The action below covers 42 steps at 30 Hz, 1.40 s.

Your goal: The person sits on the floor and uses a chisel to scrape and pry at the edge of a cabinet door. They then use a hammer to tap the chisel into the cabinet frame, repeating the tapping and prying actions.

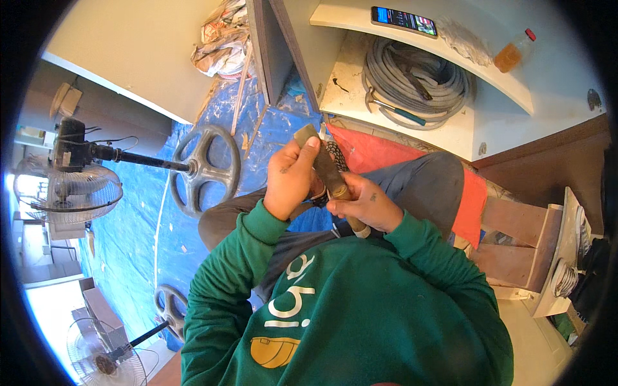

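Note:
Between my two hands lies a flat-bladed hand tool (329, 172) with a wide, dull brown-grey blade, a brass-coloured collar and a round handle; it looks like a broad chisel or a scraper. My left hand (290, 177) is closed on the far end of the blade, its thumb pressed on a paler olive patch near the tip. Around the collar and upper handle my right hand (370, 202) is closed, and the handle's butt points toward my body. The tool is tilted over my lap, above my crossed legs. Fingers under the blade are partly hidden.
Ahead, an open cabinet holds a coiled grey hose (418, 80) and a claw hammer (396, 110). On its shelf are a phone (403, 20) and a bottle (515, 50). Left, a fan stand (206, 170) rests on blue tarp (138, 225). A wooden frame (515, 251) stands right.

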### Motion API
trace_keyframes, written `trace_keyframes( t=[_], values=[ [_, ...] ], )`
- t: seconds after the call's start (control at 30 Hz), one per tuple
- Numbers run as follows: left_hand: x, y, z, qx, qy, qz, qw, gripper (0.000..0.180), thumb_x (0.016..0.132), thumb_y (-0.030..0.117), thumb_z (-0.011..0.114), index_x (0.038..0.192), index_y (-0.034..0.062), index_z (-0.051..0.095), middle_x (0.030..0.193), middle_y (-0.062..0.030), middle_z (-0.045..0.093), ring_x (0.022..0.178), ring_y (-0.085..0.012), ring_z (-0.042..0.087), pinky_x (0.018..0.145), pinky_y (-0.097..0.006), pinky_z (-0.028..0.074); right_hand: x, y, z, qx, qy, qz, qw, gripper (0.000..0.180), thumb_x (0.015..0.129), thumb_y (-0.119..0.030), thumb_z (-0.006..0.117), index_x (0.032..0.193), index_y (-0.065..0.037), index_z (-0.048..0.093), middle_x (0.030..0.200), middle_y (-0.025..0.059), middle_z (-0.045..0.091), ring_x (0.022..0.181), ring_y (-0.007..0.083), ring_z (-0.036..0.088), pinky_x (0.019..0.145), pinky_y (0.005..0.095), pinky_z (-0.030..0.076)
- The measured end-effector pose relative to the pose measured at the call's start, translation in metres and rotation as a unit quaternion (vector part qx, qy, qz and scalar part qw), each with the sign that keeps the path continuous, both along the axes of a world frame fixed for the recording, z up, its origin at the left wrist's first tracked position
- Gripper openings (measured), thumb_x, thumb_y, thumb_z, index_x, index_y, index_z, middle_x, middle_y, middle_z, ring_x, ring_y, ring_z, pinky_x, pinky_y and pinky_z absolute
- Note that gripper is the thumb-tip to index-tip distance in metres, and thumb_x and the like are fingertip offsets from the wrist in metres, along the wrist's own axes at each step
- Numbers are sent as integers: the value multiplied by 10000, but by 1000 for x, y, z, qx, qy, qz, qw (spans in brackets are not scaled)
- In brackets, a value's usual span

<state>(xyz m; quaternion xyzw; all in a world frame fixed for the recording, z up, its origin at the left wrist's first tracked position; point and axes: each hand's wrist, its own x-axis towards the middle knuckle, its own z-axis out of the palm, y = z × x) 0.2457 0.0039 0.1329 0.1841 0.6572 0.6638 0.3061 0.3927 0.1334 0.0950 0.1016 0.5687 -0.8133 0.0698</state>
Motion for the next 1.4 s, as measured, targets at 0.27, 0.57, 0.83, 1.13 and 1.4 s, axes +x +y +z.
trace_keyframes(
  t=[0.27,0.57,0.83,1.13,1.4],
  values=[
    [-5,4,12,43,-42,63,996,326,1068,293,544,1047,-12,658,901,-102,728,797,-150,666,778,-297,531,9,9,-14,-19,-47,66,997,325,908,-211,775,1123,-32,611,869,1,619,738,83,590,665,245,498],
    [-9,11,-7,53,-104,49,992,336,1063,312,554,1061,-9,651,925,-112,733,817,-159,679,775,-301,534,20,18,-14,-18,-87,66,994,400,959,-243,709,1276,-37,580,952,-6,605,751,62,603,661,227,522],
    [-6,23,-18,46,-36,91,994,264,1039,220,595,923,0,683,856,-79,728,740,-123,653,692,-286,520,16,15,-31,141,13,-47,989,315,973,-283,700,1147,-31,627,889,12,636,724,69,575,646,259,489],
    [-4,37,-34,-74,185,74,977,332,985,249,668,798,-23,634,639,-44,543,626,-99,445,555,-323,404,15,18,-44,88,-65,-82,991,285,983,-363,679,968,-81,646,682,-36,565,585,58,504,518,240,394],
    [8,44,-38,-197,75,-55,976,414,989,337,647,840,-50,666,641,-124,614,604,-153,546,568,-371,455,13,24,-38,79,-113,-79,987,335,1016,-384,620,867,-90,564,615,-17,525,523,79,494,473,247,389]
  ],
)
